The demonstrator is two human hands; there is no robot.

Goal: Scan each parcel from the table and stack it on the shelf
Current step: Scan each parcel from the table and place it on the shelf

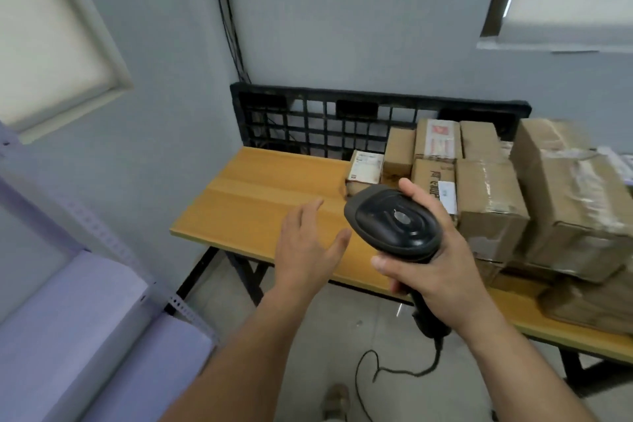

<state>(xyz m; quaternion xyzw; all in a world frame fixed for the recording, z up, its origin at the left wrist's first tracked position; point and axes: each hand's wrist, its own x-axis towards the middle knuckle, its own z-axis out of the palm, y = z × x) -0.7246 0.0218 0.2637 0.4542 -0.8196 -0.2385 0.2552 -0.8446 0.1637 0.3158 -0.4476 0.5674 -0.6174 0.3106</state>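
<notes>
parcels (493, 188) are piled at the table's (246, 202) right end, shelf (102, 318) at left.
scanner (394, 219) is gripped by the right hand (442, 267), seemingly ready for scanning; left hand (308, 246) is spread open, empty, apparently for reaching.

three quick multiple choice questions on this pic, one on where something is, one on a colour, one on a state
1. Where on the table do the parcels sit?
A. on its right part
B. on its left part
C. under it

2. What colour is the scanner?
A. white
B. black
C. red

3. What state is the left hand in?
A. gripping a parcel
B. curled into a fist
C. open, holding nothing

Answers:
1 A: the parcels crowd the right part, while the left part shows bare wood.
2 B: its head and handle are both black.
3 C: its fingers are spread over the table and hold nothing; only the right hand grips the scanner.
</notes>
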